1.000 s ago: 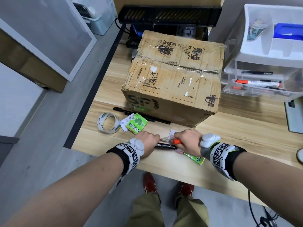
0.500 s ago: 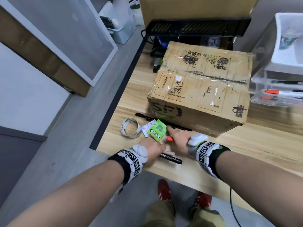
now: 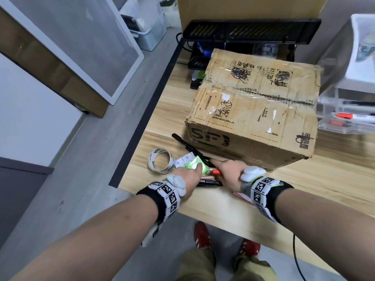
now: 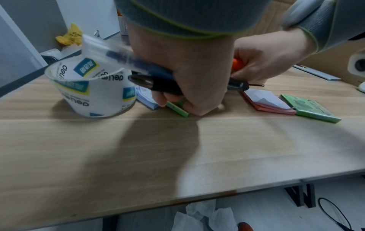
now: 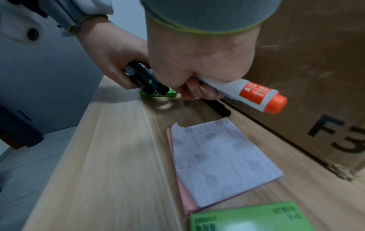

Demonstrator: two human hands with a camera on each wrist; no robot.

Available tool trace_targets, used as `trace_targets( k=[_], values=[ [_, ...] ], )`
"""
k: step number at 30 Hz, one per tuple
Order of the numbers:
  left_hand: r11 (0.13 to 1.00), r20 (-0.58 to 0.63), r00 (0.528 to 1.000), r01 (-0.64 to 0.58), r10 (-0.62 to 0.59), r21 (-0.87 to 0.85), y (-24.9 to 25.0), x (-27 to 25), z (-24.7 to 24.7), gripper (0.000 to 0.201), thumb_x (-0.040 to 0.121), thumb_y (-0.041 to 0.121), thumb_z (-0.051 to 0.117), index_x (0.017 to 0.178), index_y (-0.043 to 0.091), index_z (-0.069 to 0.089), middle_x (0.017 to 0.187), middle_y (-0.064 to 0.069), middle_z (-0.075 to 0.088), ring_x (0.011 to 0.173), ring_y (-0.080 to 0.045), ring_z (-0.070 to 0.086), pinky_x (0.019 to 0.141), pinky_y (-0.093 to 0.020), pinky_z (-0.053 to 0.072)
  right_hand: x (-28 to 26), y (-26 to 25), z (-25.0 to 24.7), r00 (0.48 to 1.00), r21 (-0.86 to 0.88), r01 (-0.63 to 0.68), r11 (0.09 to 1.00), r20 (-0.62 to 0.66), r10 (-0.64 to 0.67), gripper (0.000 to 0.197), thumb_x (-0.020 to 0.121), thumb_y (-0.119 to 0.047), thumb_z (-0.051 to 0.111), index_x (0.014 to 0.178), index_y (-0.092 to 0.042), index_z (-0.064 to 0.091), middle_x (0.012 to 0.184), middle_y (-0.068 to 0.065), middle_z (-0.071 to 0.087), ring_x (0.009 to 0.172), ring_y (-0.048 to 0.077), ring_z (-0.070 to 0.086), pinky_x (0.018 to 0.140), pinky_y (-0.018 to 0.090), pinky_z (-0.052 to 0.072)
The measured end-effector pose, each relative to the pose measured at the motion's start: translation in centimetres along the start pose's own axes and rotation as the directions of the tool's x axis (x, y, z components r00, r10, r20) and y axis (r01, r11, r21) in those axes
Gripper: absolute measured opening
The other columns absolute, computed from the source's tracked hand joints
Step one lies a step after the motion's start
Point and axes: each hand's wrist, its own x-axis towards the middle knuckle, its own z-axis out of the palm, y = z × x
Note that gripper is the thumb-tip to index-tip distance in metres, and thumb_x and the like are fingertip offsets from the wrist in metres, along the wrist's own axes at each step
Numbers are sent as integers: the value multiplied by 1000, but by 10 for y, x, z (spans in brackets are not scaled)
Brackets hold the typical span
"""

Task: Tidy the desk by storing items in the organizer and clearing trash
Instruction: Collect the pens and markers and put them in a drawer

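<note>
Near the tabletop's front-left corner, the right hand, gripping an orange-capped marker, is reaching for the black pen lying along the box's front, while the left hand is clutching dark pens.

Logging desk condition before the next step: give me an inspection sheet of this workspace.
Surface: wooden desk, lit, partly shadowed.
Job's things: black pens in left hand; orange-capped marker in right hand; tape roll; organizer with markers in its drawers.
Clutter: cardboard box; green packs; pink notepad.
Grippers: both gripping.
Cables: black cable hanging below the desk edge.
Surroundings: crumpled paper on floor.
</note>
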Motion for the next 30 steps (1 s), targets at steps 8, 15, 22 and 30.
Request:
trace_targets(
  k=[8, 15, 22, 30],
  values=[
    [997, -12, 998, -66, 66, -40, -3, -3, -5, 28, 86, 6, 54, 109, 13, 41, 89, -9, 65, 66, -29, 50, 59, -36, 43, 8, 2, 1, 995, -55, -85, 995, 48, 88, 21, 87, -27, 53, 108, -23, 51, 95, 9, 70, 82, 32, 67, 67, 34, 53],
    [995, -2, 995, -99, 99, -25, -4, 1, -9, 27, 85, 5, 54, 107, 13, 40, 91, -10, 65, 67, -30, 49, 60, -37, 42, 9, 7, 3, 991, -61, -134, 989, 19, 135, 23, 89, -24, 53, 111, -18, 52, 100, 11, 70, 88, 34, 67, 68, 33, 47],
    [992, 84, 988, -128, 126, 14, -6, 5, -23, 22, 87, 3, 52, 106, 11, 47, 101, -11, 65, 81, -32, 59, 64, -37, 43, 2, 8, 4, 996, 17, -78, 997, -35, 79, 27, 91, -35, 53, 114, -22, 48, 97, 10, 70, 86, 34, 67, 70, 34, 52],
    [964, 181, 968, -207, 176, 169, -25, 1, -46, 23, 89, 5, 52, 111, 9, 54, 101, -7, 66, 88, -31, 65, 64, -34, 45, 13, -8, 1, 998, -8, -27, 1000, -59, 26, 22, 95, -41, 46, 97, -21, 55, 93, 7, 69, 79, 32, 65, 64, 31, 47]
  ],
)
